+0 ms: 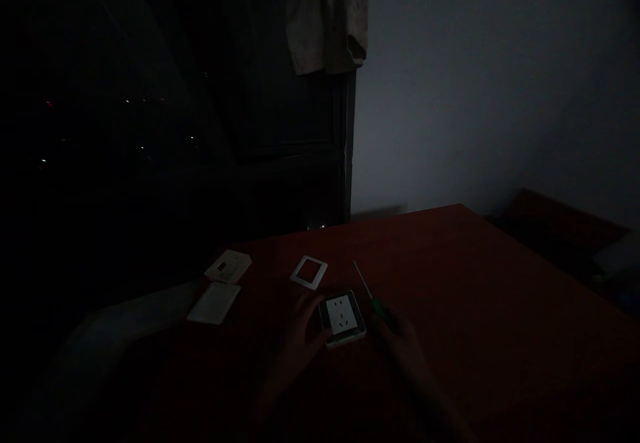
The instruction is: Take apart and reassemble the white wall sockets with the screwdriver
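Observation:
A wall socket with a white face and a dark surround lies on the red-brown table, its slots facing up. My left hand grips its left edge, thumb at the near side and fingers at the far side. In my right hand is a screwdriver with a green handle, the fingers closed around it. Its thin metal shaft points forward and left, apart from the socket. Just beyond the socket rests a white rectangular frame with an open middle. Dim light hides finger detail.
At the table's left edge lie a pale box-like piece with a dark slot and a flat whitish plate. The table reaches back to a pale wall. A garment hangs by the dark window.

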The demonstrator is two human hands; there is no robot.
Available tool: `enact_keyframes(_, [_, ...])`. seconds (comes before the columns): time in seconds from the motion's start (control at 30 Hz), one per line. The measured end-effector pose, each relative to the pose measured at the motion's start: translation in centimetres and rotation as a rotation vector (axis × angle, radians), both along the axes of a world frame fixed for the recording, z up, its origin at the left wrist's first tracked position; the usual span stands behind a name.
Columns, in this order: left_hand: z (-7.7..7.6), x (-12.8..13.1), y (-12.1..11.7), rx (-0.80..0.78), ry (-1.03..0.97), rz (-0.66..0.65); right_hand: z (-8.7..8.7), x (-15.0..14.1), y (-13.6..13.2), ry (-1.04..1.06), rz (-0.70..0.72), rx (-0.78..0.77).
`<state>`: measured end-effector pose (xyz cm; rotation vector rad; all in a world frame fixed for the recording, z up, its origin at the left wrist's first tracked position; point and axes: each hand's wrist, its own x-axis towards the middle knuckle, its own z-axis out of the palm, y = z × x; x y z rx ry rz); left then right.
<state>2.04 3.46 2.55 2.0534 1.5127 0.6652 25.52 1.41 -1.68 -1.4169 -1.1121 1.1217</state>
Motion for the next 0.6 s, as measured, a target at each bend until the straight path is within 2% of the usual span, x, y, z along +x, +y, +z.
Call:
enact_keyframes(0.17, [-2.1, -6.1, -0.7, -0.008, 0.261, 0.188, 0.6, 0.0, -0.1, 0.021, 0.040, 0.001])
enact_keyframes(0.23, [-3.2, -8.4, -1.1, -0.062, 0.334, 0.244, 0.7, 0.0, -0.2, 0.030, 0.041, 0.007])
enact_keyframes(0.3, [-4.0, -9.9, -1.7, -0.130, 0.402, 0.354, 0.7, 0.0, -0.2, 0.018, 0.035, 0.006])
enact_keyframes(0.4, [-4.2, -10.7, -2.7, -0.154, 0.480, 0.403, 0.5, 0.1, -0.1, 0.003, 0.036, 0.009])
enact_keyframes(0.6, [-3.6, -9.7, -3.7, -0.205, 0.556, 0.376, -0.1, 0.2, 0.0, -0.004, 0.022, -0.013])
